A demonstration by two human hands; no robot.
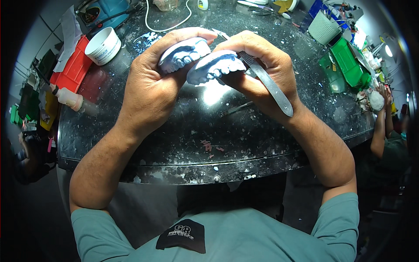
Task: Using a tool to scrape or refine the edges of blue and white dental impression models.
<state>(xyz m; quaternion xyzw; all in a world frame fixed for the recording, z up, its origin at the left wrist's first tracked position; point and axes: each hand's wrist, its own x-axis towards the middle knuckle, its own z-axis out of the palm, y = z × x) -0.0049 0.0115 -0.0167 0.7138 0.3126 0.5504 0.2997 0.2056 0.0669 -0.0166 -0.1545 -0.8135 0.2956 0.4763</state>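
Note:
Above the dark, speckled workbench I hold two pale blue plaster dental casts side by side. My left hand is closed around one dental cast, its row of teeth facing me. The second dental cast sits in my right hand, slightly nearer to me and close beside the first. A flat metal knife is also tucked in my right hand, its rounded end toward my wrist and its other tip past the index finger. Part of my right fingers is hidden behind the cast.
On the left stand a white tub, a red bin and a small bottle. Thin metal tweezers lie beneath my right hand, pink scraps nearer. Green bins and a mesh cup are right; other people work at both sides.

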